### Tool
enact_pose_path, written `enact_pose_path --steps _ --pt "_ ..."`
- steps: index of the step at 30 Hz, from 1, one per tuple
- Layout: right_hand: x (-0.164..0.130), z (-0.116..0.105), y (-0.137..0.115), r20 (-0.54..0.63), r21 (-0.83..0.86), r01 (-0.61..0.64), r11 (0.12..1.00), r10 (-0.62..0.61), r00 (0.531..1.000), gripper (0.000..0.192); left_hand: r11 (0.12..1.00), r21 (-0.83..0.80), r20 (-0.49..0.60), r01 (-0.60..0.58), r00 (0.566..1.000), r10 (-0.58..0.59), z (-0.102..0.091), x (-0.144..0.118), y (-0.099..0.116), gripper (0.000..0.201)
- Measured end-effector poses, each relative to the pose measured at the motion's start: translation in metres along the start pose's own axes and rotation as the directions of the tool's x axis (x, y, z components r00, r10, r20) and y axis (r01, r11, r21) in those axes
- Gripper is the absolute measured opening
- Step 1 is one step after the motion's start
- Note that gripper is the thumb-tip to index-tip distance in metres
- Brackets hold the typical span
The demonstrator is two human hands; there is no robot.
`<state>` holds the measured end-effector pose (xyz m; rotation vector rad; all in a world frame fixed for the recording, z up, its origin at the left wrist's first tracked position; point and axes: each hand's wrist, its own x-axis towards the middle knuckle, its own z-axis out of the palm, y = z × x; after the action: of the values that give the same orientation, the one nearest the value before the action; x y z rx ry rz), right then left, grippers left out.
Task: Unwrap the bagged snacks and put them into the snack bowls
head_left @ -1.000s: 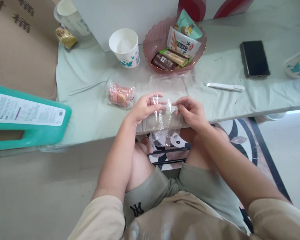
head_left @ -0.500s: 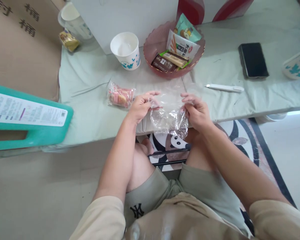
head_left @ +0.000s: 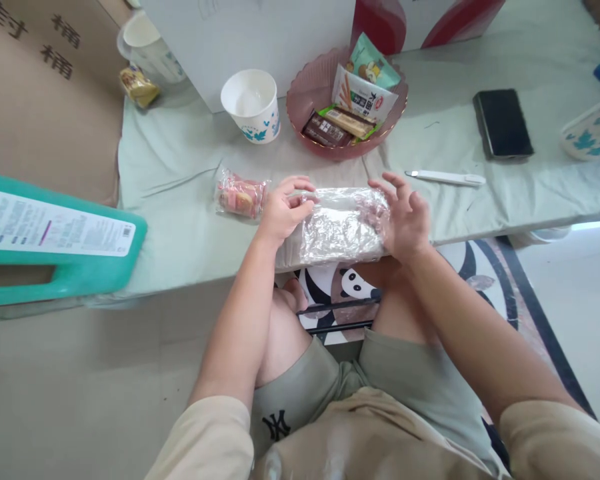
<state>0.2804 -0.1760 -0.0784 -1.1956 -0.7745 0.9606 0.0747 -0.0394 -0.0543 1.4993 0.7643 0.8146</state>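
A clear plastic bag [head_left: 341,227] is stretched wide at the near edge of the cloth-covered table [head_left: 180,200]. My left hand [head_left: 283,210] pinches its left side with curled fingers. My right hand [head_left: 405,217] is at its right side, fingers spread, some of them inside the film. A pink wrapped snack [head_left: 241,195] lies on the cloth just left of my left hand.
Behind my hands stands a pink bowl [head_left: 310,93] with several snack packets, and a white paper cup [head_left: 251,105] to its left. A white pen-like tool [head_left: 445,177] and a black phone [head_left: 503,124] lie to the right. A green stool [head_left: 55,233] juts in at left.
The bag hung crumpled between my pinching fingers; now both hands have moved apart and pulled it open wide, and my right hand's fingers have spread.
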Motion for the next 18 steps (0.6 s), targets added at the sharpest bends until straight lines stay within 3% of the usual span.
enact_pose_path --steps 4,6,9,12,13,15,18 --pt "0.003 0.005 0.000 0.045 -0.017 -0.066 0.998 0.067 0.997 0.088 0.983 -0.180 -0.043 0.043 0.998 -0.051 0.001 0.000 0.002 0.048" --pt "0.002 0.010 -0.002 0.073 -0.105 -0.071 0.992 0.079 0.994 0.082 0.957 -0.271 -0.016 0.101 0.994 -0.109 0.000 -0.002 0.007 0.052" --pt "0.000 0.016 -0.002 -0.006 -0.135 -0.066 0.989 0.066 0.998 0.058 0.897 -0.350 0.147 0.270 0.961 -0.232 0.001 -0.006 0.015 0.051" --pt "0.001 0.018 0.000 -0.116 -0.079 -0.036 0.996 0.026 0.993 0.059 0.854 -0.261 0.330 0.449 0.873 -0.358 0.007 -0.011 0.019 0.044" --pt "0.002 0.018 0.000 -0.129 -0.059 -0.027 0.998 0.019 0.991 0.063 0.853 -0.225 0.334 0.471 0.859 -0.387 0.009 -0.011 0.020 0.039" --pt "0.002 0.018 -0.002 -0.110 -0.026 -0.032 0.999 0.029 0.994 0.066 0.858 -0.214 0.273 0.466 0.872 -0.406 0.014 -0.011 0.021 0.026" --pt "0.001 0.019 -0.012 0.009 -0.097 -0.084 0.992 0.085 0.996 0.049 0.856 -0.297 0.184 0.423 0.905 -0.384 0.018 -0.009 0.023 0.018"
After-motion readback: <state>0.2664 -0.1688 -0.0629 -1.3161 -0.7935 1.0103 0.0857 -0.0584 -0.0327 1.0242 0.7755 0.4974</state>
